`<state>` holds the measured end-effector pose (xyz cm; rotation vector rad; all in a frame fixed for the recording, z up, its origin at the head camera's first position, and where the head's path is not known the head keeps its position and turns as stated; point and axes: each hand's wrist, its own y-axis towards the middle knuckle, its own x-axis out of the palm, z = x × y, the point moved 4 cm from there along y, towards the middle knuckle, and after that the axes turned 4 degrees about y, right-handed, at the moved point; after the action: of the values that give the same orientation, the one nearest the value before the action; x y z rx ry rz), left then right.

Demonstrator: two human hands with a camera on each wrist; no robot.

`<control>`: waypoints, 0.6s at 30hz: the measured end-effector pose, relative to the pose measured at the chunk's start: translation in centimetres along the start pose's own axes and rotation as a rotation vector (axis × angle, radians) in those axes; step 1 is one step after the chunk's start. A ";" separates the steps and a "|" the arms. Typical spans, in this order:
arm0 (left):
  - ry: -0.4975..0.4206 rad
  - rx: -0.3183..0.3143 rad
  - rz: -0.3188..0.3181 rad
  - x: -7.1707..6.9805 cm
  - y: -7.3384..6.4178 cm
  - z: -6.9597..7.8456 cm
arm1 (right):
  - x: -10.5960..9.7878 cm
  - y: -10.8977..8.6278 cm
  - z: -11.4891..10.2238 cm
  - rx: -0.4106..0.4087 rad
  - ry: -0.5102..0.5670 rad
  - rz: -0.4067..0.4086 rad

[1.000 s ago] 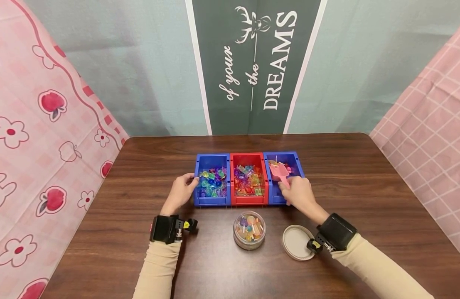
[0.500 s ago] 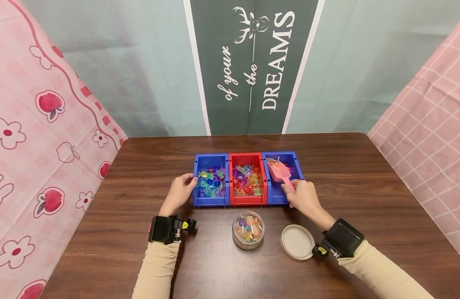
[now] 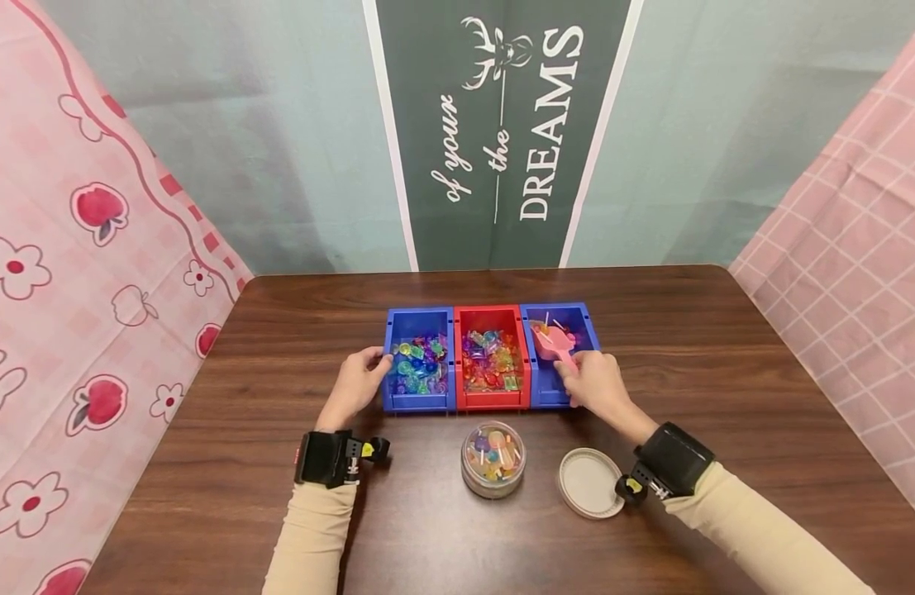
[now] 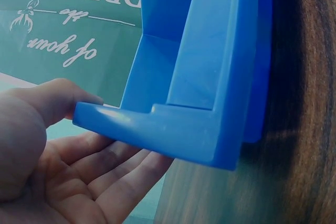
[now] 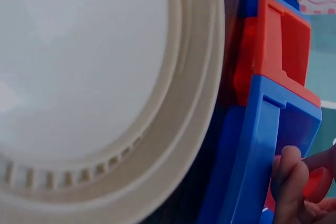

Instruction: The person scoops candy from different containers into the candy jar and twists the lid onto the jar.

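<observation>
My right hand [image 3: 597,385] grips the handle of a pink scoop [image 3: 555,340], whose bowl is inside the right blue bin [image 3: 552,392]. Candies with white sticks lie at the scoop's bowl and further back in that bin. On the other side, my left hand [image 3: 356,382] pinches the side wall of the left blue bin [image 4: 199,77], thumb on one face and fingers on the other. This bin holds blue, green and purple clear pieces [image 3: 421,364]. Between the two blue bins stands a red bin [image 3: 494,400] with red, yellow and purple pieces.
In front of the bins stands a round clear jar [image 3: 494,487] with lollipop-like candies in it. Its pale round lid [image 3: 589,483] lies to the right, beneath my right wrist, and fills much of the right wrist view. Curtains surround the brown table [image 3: 293,322].
My right hand drew the scoop slightly back and right half a second ago, and now it is forward and left again, deeper in the bin. My left hand stays put.
</observation>
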<state>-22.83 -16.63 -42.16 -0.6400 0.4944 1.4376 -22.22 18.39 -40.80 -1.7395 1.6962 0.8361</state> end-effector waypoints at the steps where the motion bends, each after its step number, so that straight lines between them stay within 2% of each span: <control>1: 0.001 -0.002 0.000 0.0 0.0 0.0 | 0.0 0.1 0.1 0.009 0.020 -0.004; 4: 0.003 -0.002 0.000 0.0 -0.1 -0.1 | 0.1 0.1 0.3 0.037 0.086 -0.012; 8: 0.005 -0.002 -0.002 0.0 -0.1 -0.1 | 0.1 -0.1 0.6 0.051 0.121 -0.001; 18: 0.005 0.008 0.006 -0.1 -0.1 0.0 | -0.2 -1.0 0.8 -0.007 0.088 0.081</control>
<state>-22.72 -16.71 -42.14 -0.6361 0.5065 1.4395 -21.30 19.18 -41.23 -1.7459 1.8340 0.8119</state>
